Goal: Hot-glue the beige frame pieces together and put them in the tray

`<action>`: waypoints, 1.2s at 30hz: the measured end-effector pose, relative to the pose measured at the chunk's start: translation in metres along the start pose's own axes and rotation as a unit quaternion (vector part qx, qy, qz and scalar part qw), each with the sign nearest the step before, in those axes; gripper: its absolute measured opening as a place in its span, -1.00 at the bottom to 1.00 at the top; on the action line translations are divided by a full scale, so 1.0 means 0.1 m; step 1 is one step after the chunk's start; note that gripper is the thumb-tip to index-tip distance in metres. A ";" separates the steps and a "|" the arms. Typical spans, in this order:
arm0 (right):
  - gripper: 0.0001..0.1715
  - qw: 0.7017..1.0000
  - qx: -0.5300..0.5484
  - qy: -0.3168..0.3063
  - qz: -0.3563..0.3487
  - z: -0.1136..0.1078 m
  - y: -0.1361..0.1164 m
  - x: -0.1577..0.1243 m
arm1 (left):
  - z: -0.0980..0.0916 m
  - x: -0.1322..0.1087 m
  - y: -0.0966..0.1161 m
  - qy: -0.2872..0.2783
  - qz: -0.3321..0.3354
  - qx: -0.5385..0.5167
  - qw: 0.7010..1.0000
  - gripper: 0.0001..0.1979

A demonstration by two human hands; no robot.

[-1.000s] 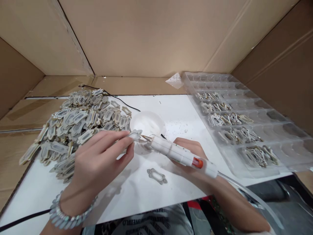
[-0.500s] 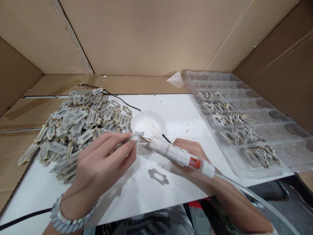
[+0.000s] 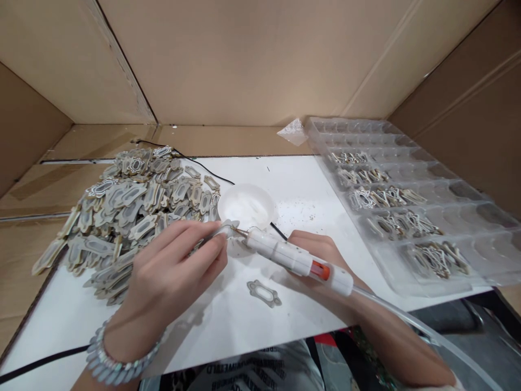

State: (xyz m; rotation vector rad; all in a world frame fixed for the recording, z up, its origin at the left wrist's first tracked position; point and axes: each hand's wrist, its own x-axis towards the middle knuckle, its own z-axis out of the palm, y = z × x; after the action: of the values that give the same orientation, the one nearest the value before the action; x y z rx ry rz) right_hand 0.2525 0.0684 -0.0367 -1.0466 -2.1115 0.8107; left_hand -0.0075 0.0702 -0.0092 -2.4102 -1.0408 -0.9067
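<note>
My left hand [image 3: 171,271] pinches a small grey ornate frame piece [image 3: 226,228] above the white board [image 3: 301,190]. My right hand [image 3: 315,247] grips a white pen-shaped dispensing tool [image 3: 295,259] with an orange button and a clear hose at its rear. The tool's metal tip touches the held piece. Another frame piece [image 3: 264,293] lies flat on the board just below the tool. A small round white dish [image 3: 247,206] sits right behind the tip.
A big heap of frame pieces [image 3: 130,201] covers the board's left side. A clear compartment tray [image 3: 407,206] holding several finished pieces stands at the right. A black cable [image 3: 203,169] runs behind the heap. Cardboard walls [image 3: 244,60] enclose the bench.
The tool and its tip have slid slightly left and closer to the held piece; the hands otherwise stay in place.
</note>
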 end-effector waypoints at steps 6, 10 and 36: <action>-0.67 1.000 -0.004 -0.001 0.004 0.00 0.01 0.00 | 0.01 0.00 -0.01 0.008 0.003 0.001 1.000 -0.80; -0.67 1.000 -0.001 -0.001 0.009 0.00 0.00 0.00 | 0.01 0.01 0.00 0.006 -0.001 0.011 1.000 -0.81; -0.71 0.982 0.077 0.102 0.142 -0.02 -0.01 0.02 | 0.07 -0.02 0.20 0.027 -0.140 -0.166 0.976 -0.76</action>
State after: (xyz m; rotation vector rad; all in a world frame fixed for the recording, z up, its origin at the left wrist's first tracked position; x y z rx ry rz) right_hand 0.2528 0.0699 -0.0338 -1.3057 -1.7225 0.9415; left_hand 0.0089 0.0595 -0.0172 -2.5202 -1.3239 -1.3278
